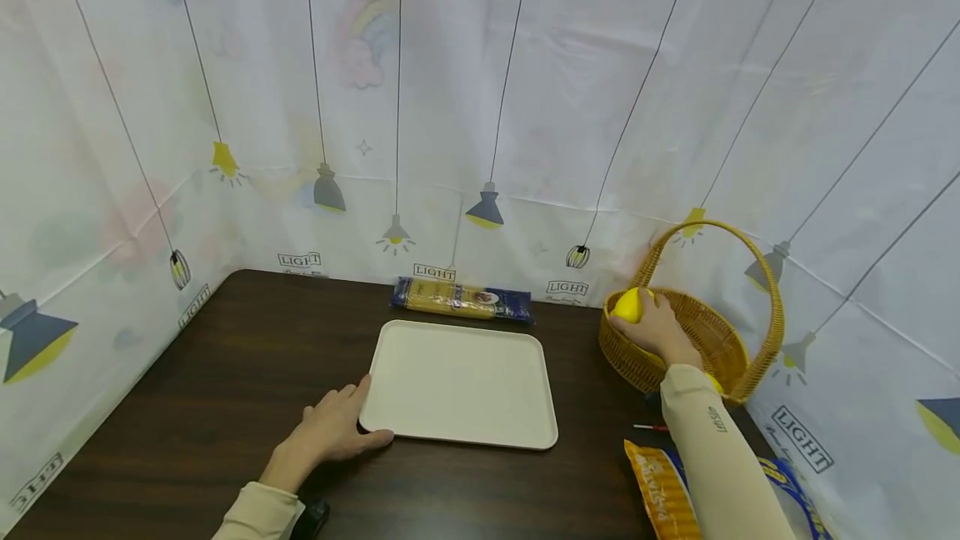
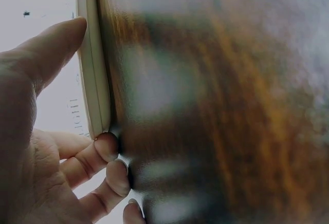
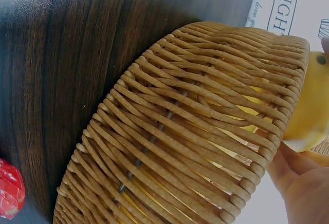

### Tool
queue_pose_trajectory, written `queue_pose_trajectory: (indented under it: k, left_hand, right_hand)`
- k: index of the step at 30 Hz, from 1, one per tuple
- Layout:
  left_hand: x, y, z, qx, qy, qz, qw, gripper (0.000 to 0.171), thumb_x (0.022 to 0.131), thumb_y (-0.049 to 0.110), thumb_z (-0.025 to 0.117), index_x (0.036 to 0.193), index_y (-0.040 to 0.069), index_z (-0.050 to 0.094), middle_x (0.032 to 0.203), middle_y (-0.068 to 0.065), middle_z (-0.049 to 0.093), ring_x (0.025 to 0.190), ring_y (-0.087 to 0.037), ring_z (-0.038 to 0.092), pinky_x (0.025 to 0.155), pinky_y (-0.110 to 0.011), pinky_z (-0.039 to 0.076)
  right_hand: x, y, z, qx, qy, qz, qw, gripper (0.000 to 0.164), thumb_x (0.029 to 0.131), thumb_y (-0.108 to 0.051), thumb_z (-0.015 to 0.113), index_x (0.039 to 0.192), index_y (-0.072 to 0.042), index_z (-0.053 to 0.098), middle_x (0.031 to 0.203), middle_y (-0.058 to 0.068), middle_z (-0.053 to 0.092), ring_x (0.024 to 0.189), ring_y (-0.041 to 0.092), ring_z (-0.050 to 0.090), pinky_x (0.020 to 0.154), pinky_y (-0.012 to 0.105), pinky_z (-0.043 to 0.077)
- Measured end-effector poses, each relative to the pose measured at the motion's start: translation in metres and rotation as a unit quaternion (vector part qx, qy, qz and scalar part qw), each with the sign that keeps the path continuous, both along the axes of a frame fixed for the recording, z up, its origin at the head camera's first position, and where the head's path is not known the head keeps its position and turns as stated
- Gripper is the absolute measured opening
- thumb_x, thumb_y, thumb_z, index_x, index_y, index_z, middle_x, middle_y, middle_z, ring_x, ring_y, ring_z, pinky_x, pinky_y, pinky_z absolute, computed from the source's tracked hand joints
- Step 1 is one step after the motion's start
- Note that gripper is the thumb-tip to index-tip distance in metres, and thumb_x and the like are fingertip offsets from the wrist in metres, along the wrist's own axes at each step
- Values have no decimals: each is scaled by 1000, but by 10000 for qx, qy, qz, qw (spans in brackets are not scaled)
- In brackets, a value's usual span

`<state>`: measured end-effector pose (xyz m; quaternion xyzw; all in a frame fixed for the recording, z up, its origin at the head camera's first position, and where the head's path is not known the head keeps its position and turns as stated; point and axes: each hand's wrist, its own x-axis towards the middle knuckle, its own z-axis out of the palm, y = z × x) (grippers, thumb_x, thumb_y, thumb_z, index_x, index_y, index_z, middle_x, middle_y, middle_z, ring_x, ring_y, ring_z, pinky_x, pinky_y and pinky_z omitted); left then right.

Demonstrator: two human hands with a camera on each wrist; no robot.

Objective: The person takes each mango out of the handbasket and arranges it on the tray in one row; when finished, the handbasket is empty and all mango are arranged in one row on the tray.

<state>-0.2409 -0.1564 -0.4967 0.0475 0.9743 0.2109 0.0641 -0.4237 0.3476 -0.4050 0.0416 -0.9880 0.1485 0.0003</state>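
In the head view, my left hand (image 1: 326, 432) rests on the table at the near left corner of a white rectangular tray (image 1: 459, 382). Its thumb touches the tray's front edge and its fingers lie by the left edge, spread apart. On the right, my right hand (image 1: 660, 332) reaches into a wicker basket (image 1: 630, 361) with a tall handle and grips a yellow lemon (image 1: 628, 305) near the rim. The right wrist view shows the lemon (image 3: 313, 106) just past the rim, partly cut off by the frame. More yellow shows through the weave.
Behind the tray lies a blue and yellow pasta packet (image 1: 461, 300). An orange snack bag (image 1: 660, 490) is at the front right, partly under my right sleeve. A red wrapped item (image 3: 10, 188) sits near the basket. A printed white curtain (image 1: 465, 107) bounds the dark table (image 1: 247, 365).
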Motion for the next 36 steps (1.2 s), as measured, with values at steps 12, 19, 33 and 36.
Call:
queue_pose_trajectory:
  k: [12, 19, 33, 36]
  left_hand:
    - [2, 2, 1, 7, -84, -49, 10000, 108, 81, 69, 69, 158, 5, 28, 151, -22, 48, 133, -46, 49, 95, -76, 39]
    - [1, 1, 3, -50, -100, -23, 9999, 109, 81, 69, 69, 158, 4, 28, 151, -23, 48, 134, -47, 49, 95, -76, 39]
    - [1, 1, 5, -72, -82, -65, 9999, 108, 82, 69, 68, 158, 4, 28, 151, -25, 47, 134, -49, 49, 93, -77, 39]
    - [1, 1, 4, -75, -85, -76, 9999, 108, 82, 69, 68, 158, 4, 29, 151, -25, 47, 133, -49, 49, 94, -77, 39]
  right_hand:
    - [10, -3, 9, -332, 363, 48, 9988, 90, 95, -44, 56, 159, 1, 11, 156, 38, 15, 121, 50, 41, 86, 57, 48]
    - [18, -22, 21, -470, 565, 232, 9970, 88, 96, -46, 56, 160, -4, 13, 160, 34, 15, 121, 49, 45, 90, 58, 49]
    - [37, -96, 20, -767, 875, 797, 9900, 89, 93, -45, 64, 161, -10, 18, 164, 25, 18, 129, 47, 47, 98, 57, 48]
    - [42, -116, 11, -811, 840, 907, 9890, 88, 93, -45, 65, 161, -11, 20, 165, 25, 17, 132, 48, 48, 97, 56, 50]
